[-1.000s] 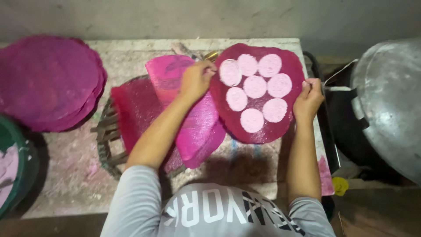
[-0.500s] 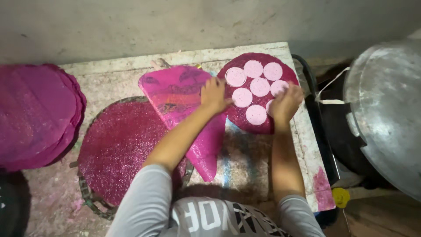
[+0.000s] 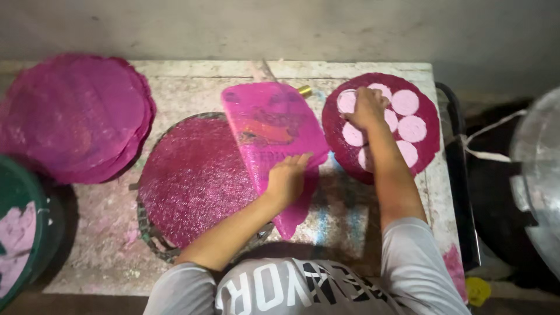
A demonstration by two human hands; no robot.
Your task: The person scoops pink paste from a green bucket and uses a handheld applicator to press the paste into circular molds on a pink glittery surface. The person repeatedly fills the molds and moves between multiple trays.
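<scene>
My left hand (image 3: 287,179) rests palm down on a bright pink plastic sheet (image 3: 271,131) that lies across the table's middle. Under the sheet's left side sits a round wire rack covered with a dark magenta mat (image 3: 195,178). My right hand (image 3: 366,108) lies on a round dark red mat (image 3: 382,125) at the right, fingers bent over the pale pink discs (image 3: 411,128) spread on it. Several of those discs show around the hand; others are hidden under it. Whether the fingers pinch a disc is not visible.
A stack of round magenta mats (image 3: 76,116) lies at the table's far left. A green bucket (image 3: 23,227) with pale pink paste stands at the lower left. A large grey metal lid (image 3: 539,186) and dark pot stand right of the stained table (image 3: 350,227).
My left hand has slid from the red mat's edge down onto the pink sheet. My right hand has moved from the mat's right rim onto the discs. The view has shifted.
</scene>
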